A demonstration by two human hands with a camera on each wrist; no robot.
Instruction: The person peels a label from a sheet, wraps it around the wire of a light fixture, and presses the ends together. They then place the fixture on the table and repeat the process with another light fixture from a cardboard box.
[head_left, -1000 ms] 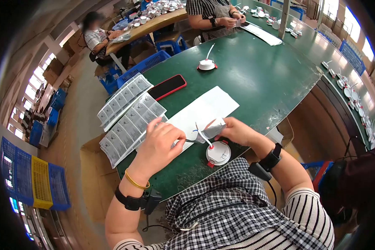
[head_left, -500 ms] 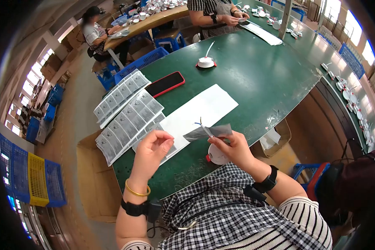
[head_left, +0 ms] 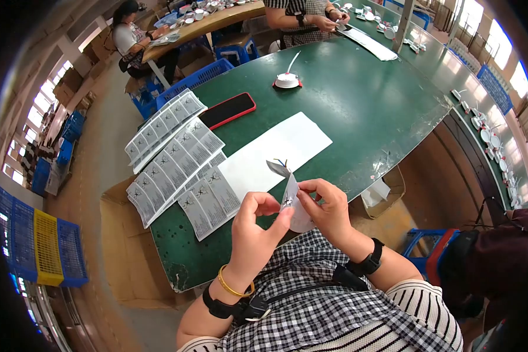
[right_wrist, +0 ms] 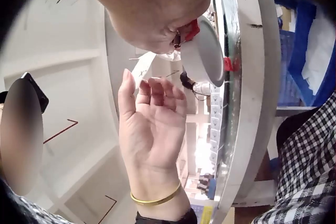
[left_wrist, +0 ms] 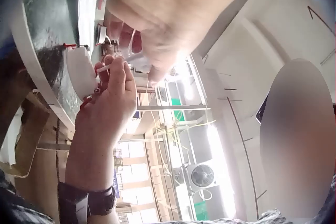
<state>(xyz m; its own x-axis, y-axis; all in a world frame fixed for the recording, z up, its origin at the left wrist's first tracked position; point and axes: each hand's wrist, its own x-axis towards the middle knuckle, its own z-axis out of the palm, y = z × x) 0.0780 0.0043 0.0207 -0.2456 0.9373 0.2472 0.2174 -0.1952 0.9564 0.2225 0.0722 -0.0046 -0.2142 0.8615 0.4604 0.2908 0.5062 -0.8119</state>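
Note:
A grey-and-white sticker label (head_left: 288, 192) is wrapped partly around the cable of a round white downlight (head_left: 301, 220), its dark tail standing out to the left. Bare wire ends (head_left: 283, 162) poke up above it. My right hand (head_left: 330, 212) pinches the cable and label from the right; the left wrist view shows the white cable (left_wrist: 105, 68) between its fingers. My left hand (head_left: 258, 222) has its thumb tip at the label's near side, and in the right wrist view the label (right_wrist: 140, 70) sits between thumb and fingers. The downlight's red clip (right_wrist: 191, 29) shows beside the right hand.
Printed label sheets (head_left: 176, 158) lie at the left, beside a white backing sheet (head_left: 284, 146). Behind them are a red-edged phone (head_left: 229, 110) and another downlight (head_left: 287, 81). A cardboard box (head_left: 381, 193) stands below the table's right edge. Two people work farther back.
My left hand was apart from the label half a second ago and has moved right to meet it. The label, spread flat behind the cable before, is now folded around it.

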